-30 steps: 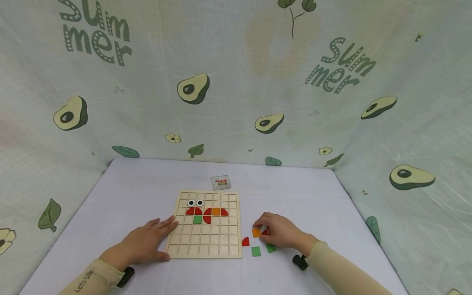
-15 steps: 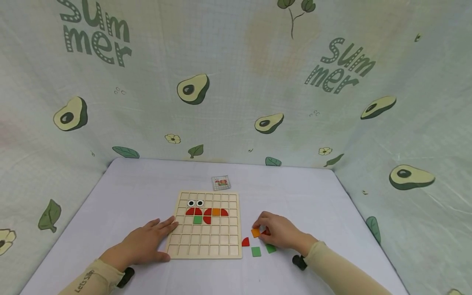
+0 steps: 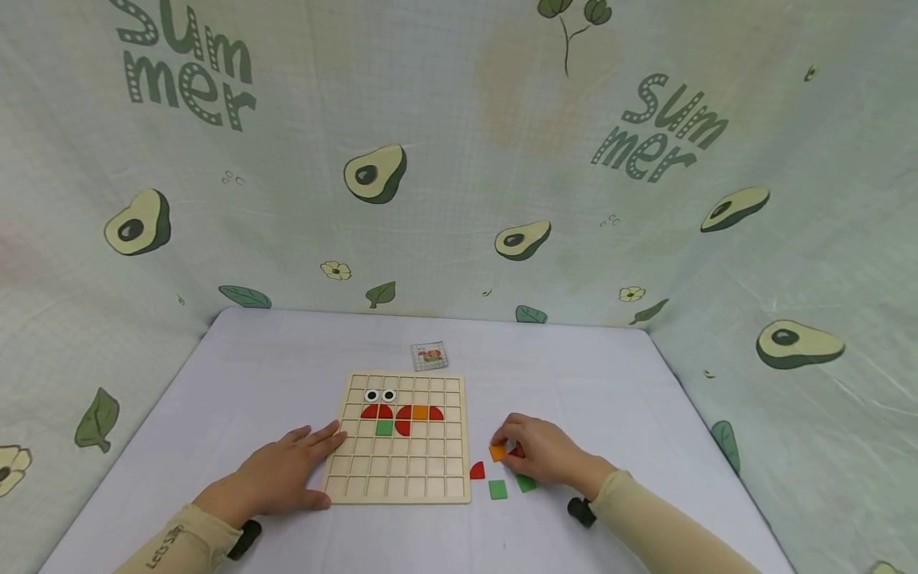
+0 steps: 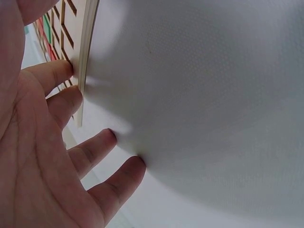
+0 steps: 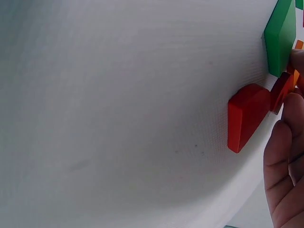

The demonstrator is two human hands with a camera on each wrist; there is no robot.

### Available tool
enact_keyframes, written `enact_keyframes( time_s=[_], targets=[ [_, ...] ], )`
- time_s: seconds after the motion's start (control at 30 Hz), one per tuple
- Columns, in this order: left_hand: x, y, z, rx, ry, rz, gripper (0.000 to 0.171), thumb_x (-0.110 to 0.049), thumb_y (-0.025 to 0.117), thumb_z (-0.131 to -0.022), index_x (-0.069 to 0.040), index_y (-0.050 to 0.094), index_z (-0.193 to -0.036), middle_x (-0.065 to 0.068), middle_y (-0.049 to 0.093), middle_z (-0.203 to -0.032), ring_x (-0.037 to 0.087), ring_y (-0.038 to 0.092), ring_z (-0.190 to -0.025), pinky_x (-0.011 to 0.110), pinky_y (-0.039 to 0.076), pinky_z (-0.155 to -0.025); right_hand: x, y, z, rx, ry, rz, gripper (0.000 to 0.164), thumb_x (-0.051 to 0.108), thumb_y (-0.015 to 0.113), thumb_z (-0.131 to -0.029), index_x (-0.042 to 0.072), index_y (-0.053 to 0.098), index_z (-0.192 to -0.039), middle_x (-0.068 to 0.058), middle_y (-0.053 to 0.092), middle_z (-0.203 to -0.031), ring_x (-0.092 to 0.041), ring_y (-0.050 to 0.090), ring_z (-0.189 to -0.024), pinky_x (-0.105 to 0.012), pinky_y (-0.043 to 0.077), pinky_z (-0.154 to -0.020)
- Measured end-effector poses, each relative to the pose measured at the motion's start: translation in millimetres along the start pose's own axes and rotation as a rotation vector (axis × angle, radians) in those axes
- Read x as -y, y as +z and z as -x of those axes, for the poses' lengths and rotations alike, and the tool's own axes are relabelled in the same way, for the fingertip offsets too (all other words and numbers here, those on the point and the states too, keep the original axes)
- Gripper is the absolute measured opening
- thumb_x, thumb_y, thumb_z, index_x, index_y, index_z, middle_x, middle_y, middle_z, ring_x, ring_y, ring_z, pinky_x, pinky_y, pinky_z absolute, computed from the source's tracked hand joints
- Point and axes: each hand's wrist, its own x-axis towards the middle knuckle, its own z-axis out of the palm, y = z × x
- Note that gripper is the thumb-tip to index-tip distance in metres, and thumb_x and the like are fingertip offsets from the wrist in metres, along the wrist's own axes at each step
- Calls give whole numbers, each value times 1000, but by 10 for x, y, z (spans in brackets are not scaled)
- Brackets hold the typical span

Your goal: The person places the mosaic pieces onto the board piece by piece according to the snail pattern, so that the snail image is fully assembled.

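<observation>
My right hand [image 3: 548, 453] pinches an orange square tile [image 3: 498, 453] between thumb and finger, low over the table right of the wooden grid board [image 3: 439, 466]. Under and beside that hand lie a green square tile [image 3: 526, 483] and red pieces; the right wrist view shows a red quarter-round tile [image 5: 249, 114] by the fingers. My left hand [image 3: 276, 478] rests with spread fingers at the board's left edge, fingertips touching its rim [image 4: 85, 57]. On the board are two eye tiles [image 3: 380, 395], several red quarter-rounds [image 3: 403, 428], an orange square [image 3: 420, 412] and a green square [image 3: 384, 428].
Between the board and my right hand lie a loose red quarter-round [image 3: 477, 471] and another green square [image 3: 498, 489]. Behind the board is a small picture card [image 3: 429, 356] with a coloured figure on a grid. A printed cloth [image 3: 459, 263] hangs behind the white table.
The orange tile has turned slightly on the spot between the right fingertips. The left hand and the board have not moved.
</observation>
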Motion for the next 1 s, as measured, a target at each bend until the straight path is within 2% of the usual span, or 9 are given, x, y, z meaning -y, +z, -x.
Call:
enact_keyframes(
  time_s=[0.33, 1.0],
  targets=[
    [-6, -2, -10, 5, -14, -2, 95, -55, 83, -71, -12, 49, -148, 8, 39, -156, 53, 41, -131, 65, 43, -96, -17, -10, 6, -27, -43, 15, 23, 23, 75, -90, 21, 73, -113, 11, 59, -101, -8, 55, -78, -20, 47, -67],
    [2, 12, -10, 7, -8, -7, 95, -56, 83, -72, -11, 48, -148, 8, 39, -156, 53, 41, -131, 64, 43, -97, -63, -64, -27, -70, 19, 15, 24, 24, 74, -88, 23, 74, -113, 12, 58, -100, -2, 49, -68, -21, 47, -63]
  ],
)
